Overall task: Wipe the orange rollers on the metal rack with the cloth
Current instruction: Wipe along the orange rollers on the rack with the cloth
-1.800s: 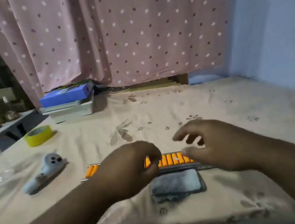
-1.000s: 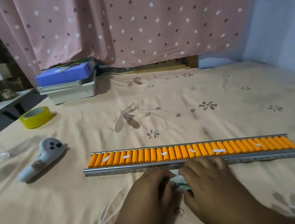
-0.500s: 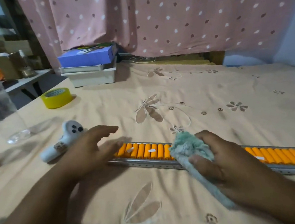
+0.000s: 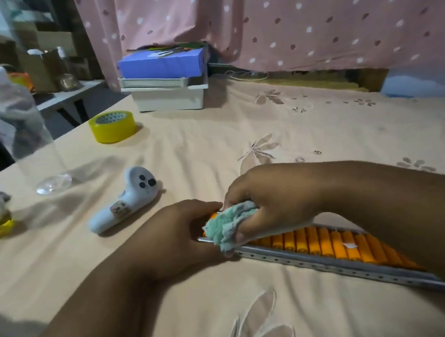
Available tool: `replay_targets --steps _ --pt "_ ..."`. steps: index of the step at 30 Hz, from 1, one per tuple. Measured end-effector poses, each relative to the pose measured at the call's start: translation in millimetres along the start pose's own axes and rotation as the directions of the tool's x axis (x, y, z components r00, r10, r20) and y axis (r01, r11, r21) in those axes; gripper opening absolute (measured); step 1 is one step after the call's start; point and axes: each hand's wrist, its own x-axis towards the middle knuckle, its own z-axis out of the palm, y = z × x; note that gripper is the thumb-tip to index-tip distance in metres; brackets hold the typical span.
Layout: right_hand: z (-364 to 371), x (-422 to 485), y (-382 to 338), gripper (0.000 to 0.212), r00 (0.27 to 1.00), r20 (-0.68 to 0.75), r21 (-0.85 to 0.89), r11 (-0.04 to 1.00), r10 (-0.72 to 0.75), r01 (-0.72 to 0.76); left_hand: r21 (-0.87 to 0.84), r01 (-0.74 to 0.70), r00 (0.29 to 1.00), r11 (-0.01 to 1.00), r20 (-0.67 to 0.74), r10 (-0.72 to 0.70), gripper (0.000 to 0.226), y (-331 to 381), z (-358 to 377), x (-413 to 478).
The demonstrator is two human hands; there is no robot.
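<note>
A long metal rack [image 4: 329, 263] lies on the beige cloth-covered table, running from the centre toward the lower right. Its row of orange rollers [image 4: 329, 242] shows between the rails, some with small white specks. My right hand [image 4: 271, 201] is closed around a bunched pale green cloth [image 4: 228, 226] and presses it on the rack's left end. My left hand [image 4: 180, 240] grips that same left end of the rack, right beside the cloth. My right forearm hides the rack's far right part.
A white handheld controller [image 4: 126, 202] lies just left of my hands. Farther back sit a yellow tape roll [image 4: 112, 126] and a blue box on stacked white trays [image 4: 166, 80]. Clear plastic bottles [image 4: 21, 125] stand at the left edge. A dotted pink curtain hangs behind.
My right hand has carried the cloth left and down onto the rack's left end. My left hand went from hovering open to gripping that end. The view turned left.
</note>
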Motion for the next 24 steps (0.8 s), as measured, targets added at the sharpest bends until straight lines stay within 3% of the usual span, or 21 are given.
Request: replay_targets --steps 3,6,11,19,24 --pt "-1.0 18.6 25.0 0.024 0.997 -0.070 -0.169 0.985 0.016 -0.028 0.042 0.059 0.998 0.997 -0.018 -0.058 0.055 -9.1 -0.2 1.3" --pt "-14.3 23.5 61.9 0.028 0.957 -0.268 -0.376 0.903 0.109 -0.208 0.139 0.098 0.995 0.985 -0.045 -0.092 0.080 -16.8 0.5 0.7" --pt "-21.5 -5.3 72.2 0.029 0.880 -0.431 -0.108 0.957 0.199 -0.269 0.101 0.073 0.997 0.992 -0.045 -0.069 0.079 -17.5 1.8 1.2" --pt "-8.4 -58.3 45.1 0.013 0.913 -0.348 0.129 0.975 0.214 -0.179 0.148 0.013 0.999 0.989 -0.048 -0.006 0.083 -17.0 2.9 -0.3" --pt "7.8 -60.3 26.7 0.030 0.980 -0.188 0.117 0.992 0.071 -0.050 0.164 -0.051 0.998 0.985 -0.018 0.055 0.078 -17.5 2.4 1.9"
